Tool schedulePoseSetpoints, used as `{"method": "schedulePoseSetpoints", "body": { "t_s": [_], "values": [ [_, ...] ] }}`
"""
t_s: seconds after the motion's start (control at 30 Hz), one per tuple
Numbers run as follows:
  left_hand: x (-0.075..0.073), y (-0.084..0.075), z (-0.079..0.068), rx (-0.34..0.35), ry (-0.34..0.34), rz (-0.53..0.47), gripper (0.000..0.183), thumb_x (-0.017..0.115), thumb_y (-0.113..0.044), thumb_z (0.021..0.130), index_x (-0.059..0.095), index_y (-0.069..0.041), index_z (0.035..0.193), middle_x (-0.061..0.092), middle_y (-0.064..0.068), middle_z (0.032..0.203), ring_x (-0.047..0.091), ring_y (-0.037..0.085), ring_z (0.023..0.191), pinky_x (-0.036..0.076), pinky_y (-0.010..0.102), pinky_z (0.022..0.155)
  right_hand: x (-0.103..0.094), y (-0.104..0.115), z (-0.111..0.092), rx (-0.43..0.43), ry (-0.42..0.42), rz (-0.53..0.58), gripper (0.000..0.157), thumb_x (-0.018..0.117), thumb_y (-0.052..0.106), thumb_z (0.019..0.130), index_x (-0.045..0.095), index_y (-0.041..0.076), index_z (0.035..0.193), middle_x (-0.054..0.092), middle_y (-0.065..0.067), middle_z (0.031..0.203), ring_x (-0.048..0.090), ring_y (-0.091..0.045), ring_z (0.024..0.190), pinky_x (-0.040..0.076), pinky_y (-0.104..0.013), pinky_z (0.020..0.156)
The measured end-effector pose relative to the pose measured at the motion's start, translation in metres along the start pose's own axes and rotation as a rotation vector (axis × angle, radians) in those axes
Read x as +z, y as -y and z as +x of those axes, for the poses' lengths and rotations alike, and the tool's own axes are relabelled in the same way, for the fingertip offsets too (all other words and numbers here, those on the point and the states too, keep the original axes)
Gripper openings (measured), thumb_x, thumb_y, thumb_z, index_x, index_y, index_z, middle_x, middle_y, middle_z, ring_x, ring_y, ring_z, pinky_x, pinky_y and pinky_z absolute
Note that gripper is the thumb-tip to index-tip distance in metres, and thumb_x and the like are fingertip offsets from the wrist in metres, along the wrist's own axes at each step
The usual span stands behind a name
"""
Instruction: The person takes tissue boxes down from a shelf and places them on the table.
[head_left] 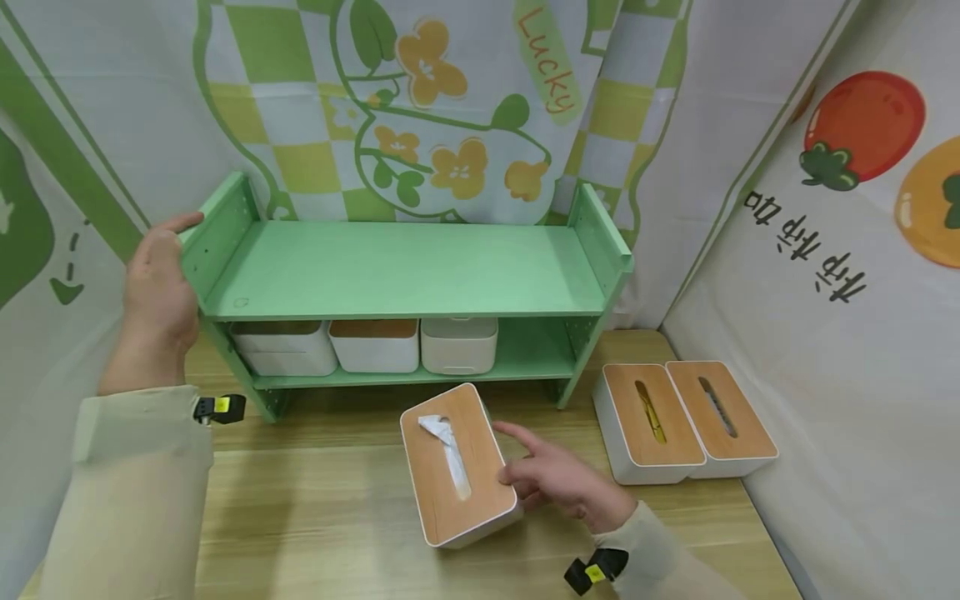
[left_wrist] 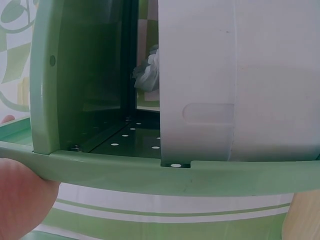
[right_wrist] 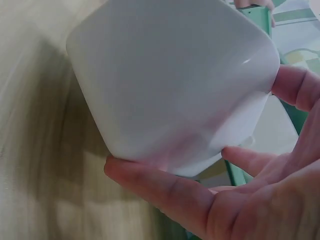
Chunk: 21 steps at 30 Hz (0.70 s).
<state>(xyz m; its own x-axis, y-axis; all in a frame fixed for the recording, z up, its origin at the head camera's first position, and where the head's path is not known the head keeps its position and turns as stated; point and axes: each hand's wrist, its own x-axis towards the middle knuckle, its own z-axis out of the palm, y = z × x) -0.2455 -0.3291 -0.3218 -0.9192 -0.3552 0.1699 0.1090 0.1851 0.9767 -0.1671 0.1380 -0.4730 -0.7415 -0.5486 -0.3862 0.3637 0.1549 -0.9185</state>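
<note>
My left hand (head_left: 161,287) grips the upper left side panel of a green two-tier shelf (head_left: 412,267), and the left wrist view shows part of that hand against the green rim (left_wrist: 120,172). My right hand (head_left: 558,479) holds a tissue box (head_left: 468,450) by its right side, in front of the shelf. This box is white with a wood-look lid, and a white tissue pokes from its slot. In the right wrist view its white wall (right_wrist: 170,85) appears with fingers (right_wrist: 165,187) spread against the lower edges. The box sits at a slant.
Two more tissue boxes with wooden lids stand side by side on the right: the nearer box (head_left: 637,467) and its neighbour (head_left: 742,417). On the lower tier are a left white bin (head_left: 288,354), a middle bin (head_left: 375,350) and a right lidded bin (head_left: 459,346). Printed cloth (head_left: 817,350) hangs around the wooden table (head_left: 322,517).
</note>
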Motion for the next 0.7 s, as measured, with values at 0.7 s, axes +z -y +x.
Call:
{"method": "schedulePoseSetpoints", "body": {
  "t_s": [0.7],
  "values": [
    [-0.001, -0.001, -0.003, 0.012, -0.002, 0.06, 0.052, 0.014, -0.035, 0.107, 0.039, -0.035, 0.152, 0.008, -0.014, 0.162, 0.0, 0.008, 0.142, -0.003, 0.033, 0.113, 0.013, -0.025, 0.026, 0.066, -0.079, 0.073, 0.086, 0.06, 0.013, 0.085, 0.015, 0.011, 0.158, 0.068, -0.02, 0.098, 0.068, -0.025, 0.076, 0.056, -0.041, 0.068]
  ]
}}
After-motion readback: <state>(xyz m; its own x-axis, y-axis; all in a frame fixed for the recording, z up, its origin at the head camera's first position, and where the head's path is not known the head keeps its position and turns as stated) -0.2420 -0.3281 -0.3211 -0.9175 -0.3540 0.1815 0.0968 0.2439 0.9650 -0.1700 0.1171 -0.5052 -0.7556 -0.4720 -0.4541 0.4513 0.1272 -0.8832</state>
